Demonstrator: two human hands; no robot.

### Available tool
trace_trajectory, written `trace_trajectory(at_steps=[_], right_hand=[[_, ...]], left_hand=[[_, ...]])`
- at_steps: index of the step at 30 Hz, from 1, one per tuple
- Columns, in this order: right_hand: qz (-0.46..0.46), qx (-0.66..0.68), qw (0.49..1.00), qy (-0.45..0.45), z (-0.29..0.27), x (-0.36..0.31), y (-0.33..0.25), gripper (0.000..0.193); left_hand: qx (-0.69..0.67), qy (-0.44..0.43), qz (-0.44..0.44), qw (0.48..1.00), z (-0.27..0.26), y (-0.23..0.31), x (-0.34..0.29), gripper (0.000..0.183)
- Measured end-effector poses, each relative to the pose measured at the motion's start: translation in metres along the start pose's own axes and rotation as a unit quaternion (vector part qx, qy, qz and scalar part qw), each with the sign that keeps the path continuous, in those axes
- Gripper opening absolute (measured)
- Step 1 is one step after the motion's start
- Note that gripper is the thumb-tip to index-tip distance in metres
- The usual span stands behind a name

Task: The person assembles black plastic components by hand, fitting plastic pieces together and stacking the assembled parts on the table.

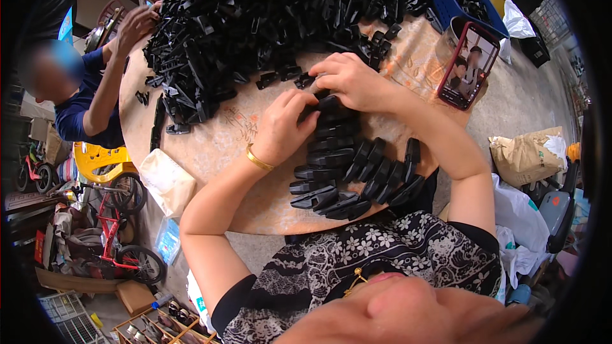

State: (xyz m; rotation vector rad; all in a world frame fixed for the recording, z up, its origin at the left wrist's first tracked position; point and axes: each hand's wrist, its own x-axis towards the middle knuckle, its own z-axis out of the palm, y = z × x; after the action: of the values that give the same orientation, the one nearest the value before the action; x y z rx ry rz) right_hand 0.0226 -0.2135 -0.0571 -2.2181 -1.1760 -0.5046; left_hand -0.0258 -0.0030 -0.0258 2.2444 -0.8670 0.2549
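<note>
Both my hands work over the round table, close together at the near side of a big heap of black plastic pieces. My left hand, with a gold bangle at the wrist, has its fingers and thumb bent around the end of a black plastic piece. From the other side my right hand reaches over the same spot, its fingers curled and pressed against small black pieces; its grip is partly hidden. Toward me, matching pieces stand in curved rows, packed side by side.
A phone showing a video leans at the table's right edge. A blue crate with more black pieces stands behind it. Across the left side, another person's hand touches the heap. A pale bag hangs by the left edge.
</note>
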Motion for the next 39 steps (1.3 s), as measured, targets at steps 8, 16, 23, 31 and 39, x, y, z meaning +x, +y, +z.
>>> trace_trajectory(at_steps=[8,16,23,31,39], right_hand=[[0.070,-0.046,0.997,0.002,-0.014,0.000,-0.001,0.014],[0.240,0.268,0.929,-0.088,-0.036,0.005,-0.038,0.025],[0.156,0.190,0.968,-0.054,-0.019,0.000,-0.028,0.024],[0.106,0.043,0.992,-0.049,-0.029,-0.004,-0.022,0.021],[0.044,0.064,0.997,-0.021,-0.017,-0.001,-0.022,0.017]], left_hand=[[0.018,0.023,-0.018,0.999,0.000,-0.008,-0.004,0.020],[0.069,-0.004,-0.007,0.998,-0.004,-0.011,0.000,0.024],[0.055,-0.039,-0.085,0.994,-0.012,-0.009,-0.002,0.022],[0.020,-0.015,-0.125,0.992,-0.007,-0.009,-0.001,0.020],[0.004,-0.008,-0.100,0.995,-0.002,-0.009,0.001,0.018]])
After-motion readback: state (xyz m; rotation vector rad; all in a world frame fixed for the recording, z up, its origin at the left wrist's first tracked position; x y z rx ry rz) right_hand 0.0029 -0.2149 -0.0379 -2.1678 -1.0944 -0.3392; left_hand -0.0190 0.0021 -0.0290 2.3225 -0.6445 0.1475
